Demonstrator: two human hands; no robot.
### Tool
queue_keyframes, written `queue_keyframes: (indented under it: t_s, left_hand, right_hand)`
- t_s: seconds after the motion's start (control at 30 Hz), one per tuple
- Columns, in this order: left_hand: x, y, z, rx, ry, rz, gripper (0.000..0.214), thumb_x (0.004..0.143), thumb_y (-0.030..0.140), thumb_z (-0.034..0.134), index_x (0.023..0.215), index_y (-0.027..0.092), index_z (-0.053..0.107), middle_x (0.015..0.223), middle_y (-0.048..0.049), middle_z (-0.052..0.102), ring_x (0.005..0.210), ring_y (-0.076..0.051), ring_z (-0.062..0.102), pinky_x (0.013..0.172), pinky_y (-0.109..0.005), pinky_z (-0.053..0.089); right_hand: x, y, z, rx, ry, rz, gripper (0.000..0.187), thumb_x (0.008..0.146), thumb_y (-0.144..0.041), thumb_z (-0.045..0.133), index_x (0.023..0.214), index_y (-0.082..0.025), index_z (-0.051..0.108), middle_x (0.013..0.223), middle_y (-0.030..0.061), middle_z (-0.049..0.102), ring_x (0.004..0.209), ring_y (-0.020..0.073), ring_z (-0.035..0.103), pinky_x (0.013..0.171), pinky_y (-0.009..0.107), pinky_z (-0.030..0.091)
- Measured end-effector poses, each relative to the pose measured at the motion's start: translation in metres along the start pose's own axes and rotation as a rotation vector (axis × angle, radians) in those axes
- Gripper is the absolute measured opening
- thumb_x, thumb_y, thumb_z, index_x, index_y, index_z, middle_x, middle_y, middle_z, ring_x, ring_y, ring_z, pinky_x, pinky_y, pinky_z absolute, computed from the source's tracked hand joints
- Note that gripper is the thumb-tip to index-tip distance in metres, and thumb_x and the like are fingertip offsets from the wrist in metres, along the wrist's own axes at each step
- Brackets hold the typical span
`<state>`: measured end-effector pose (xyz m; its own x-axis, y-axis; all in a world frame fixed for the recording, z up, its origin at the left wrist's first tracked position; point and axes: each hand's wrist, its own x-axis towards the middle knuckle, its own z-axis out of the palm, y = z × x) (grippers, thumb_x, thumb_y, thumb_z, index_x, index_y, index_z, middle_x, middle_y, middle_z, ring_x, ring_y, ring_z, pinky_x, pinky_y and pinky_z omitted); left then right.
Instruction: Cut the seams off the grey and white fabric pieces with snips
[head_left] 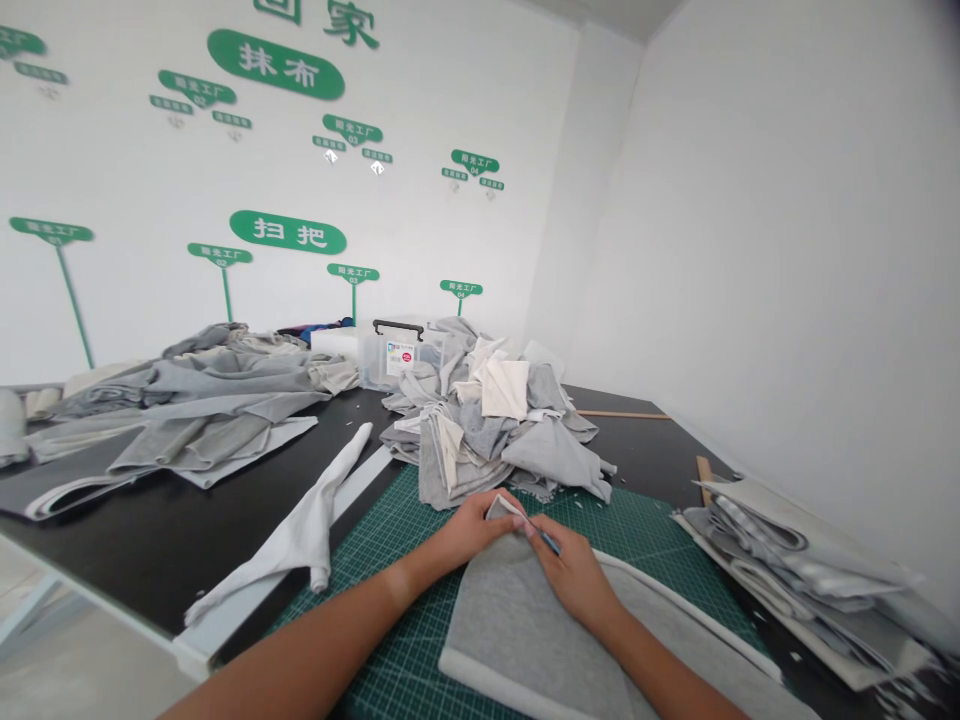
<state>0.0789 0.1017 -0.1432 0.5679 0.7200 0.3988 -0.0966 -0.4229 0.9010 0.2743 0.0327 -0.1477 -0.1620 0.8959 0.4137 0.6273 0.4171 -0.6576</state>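
A large piece of grey fabric (517, 620) with pale edges lies on the green cutting mat (390, 600) in front of me. My left hand (480, 525) pinches its far corner, lifted a little off the mat. Close against it, my right hand (574, 570) grips a slim tool with a blue handle (551, 543). The tool's tip points at the pinched corner; its exact kind is hidden by my fingers.
Behind the mat rises a heap of grey and cream cloth pieces (502, 390), beside a clear plastic box (375, 365). More grey fabric (202, 385) is piled at left, near a white crumpled cloth (304, 525). Folded fabric (810, 570) is stacked on the right.
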Motion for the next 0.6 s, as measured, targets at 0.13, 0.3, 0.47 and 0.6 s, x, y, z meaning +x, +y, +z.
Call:
queue_keyframes:
  t_s: [0.13, 0.3, 0.47, 0.6]
  left_hand:
    - [0.0, -0.004, 0.0, -0.032, 0.02, -0.063, 0.033, 0.086, 0.045, 0.07, 0.097, 0.014, 0.071, 0.089, -0.0032, 0.069, 0.085, -0.017, 0.061, 0.078, -0.026, 0.044]
    - [0.001, -0.007, 0.0, -0.028, 0.034, -0.133, 0.036, 0.085, 0.048, 0.069, 0.094, 0.014, 0.069, 0.083, -0.0018, 0.068, 0.076, -0.016, 0.06, 0.068, -0.024, 0.042]
    - [0.0, 0.004, -0.002, -0.01, -0.004, -0.047, 0.032, 0.088, 0.042, 0.066, 0.106, 0.016, 0.073, 0.105, -0.0057, 0.073, 0.102, -0.022, 0.064, 0.093, -0.03, 0.045]
    - [-0.001, 0.011, -0.002, -0.018, -0.038, -0.049, 0.032, 0.088, 0.042, 0.066, 0.105, 0.015, 0.074, 0.104, -0.0066, 0.074, 0.1, -0.022, 0.065, 0.093, -0.031, 0.047]
  right_hand:
    - [-0.001, 0.001, 0.0, -0.06, 0.045, 0.108, 0.028, 0.096, -0.052, 0.055, 0.101, -0.026, 0.064, 0.084, -0.0017, 0.069, 0.072, 0.0191, 0.063, 0.069, 0.026, 0.045]
    - [0.0, 0.0, -0.001, -0.031, 0.071, 0.071, 0.032, 0.099, -0.052, 0.049, 0.101, -0.026, 0.067, 0.098, 0.0001, 0.071, 0.089, 0.0209, 0.066, 0.08, 0.027, 0.046]
    - [0.001, -0.001, -0.001, -0.01, 0.043, 0.037, 0.038, 0.103, -0.051, 0.042, 0.109, -0.026, 0.07, 0.098, 0.0007, 0.071, 0.091, 0.0212, 0.065, 0.083, 0.028, 0.046]
    - [0.002, 0.001, 0.0, 0.005, 0.025, 0.019, 0.041, 0.103, -0.051, 0.042, 0.105, -0.023, 0.071, 0.097, 0.0024, 0.072, 0.091, 0.023, 0.065, 0.083, 0.03, 0.048]
